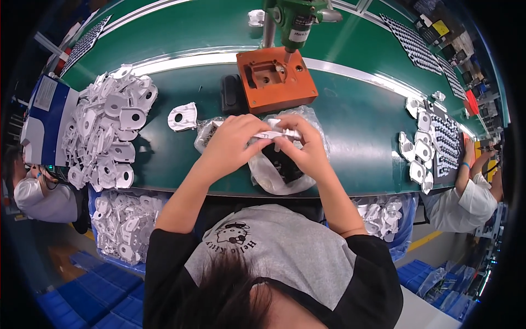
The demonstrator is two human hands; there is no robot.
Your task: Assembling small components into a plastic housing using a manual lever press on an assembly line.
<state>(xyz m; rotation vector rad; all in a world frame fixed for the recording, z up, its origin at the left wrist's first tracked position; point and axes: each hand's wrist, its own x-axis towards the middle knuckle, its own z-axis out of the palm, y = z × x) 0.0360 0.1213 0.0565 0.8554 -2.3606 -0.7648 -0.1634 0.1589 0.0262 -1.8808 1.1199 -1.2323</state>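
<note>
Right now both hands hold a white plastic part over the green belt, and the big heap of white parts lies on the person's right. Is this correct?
Not quite. The head view shows the big heap of white parts on the person's left. The left hand and right hand do hold a white plastic part over the green belt.

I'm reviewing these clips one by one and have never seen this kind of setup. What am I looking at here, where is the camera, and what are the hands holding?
There is no robot here: a person works with two bare hands. The single picture comes from a wide fisheye camera worn on that person's head, looking down, so straight edges bend near the rim.

The left hand and right hand together hold a flat white plastic part above a clear plastic bag with dark contents. They work at a green conveyor table. Behind the hands sits an orange block-shaped fixture under a green press tool. A heap of white plastic parts lies on the left, one single white part with a hole lies nearer the hands, and more white parts lie on the right. Other people sit at both edges.
</note>
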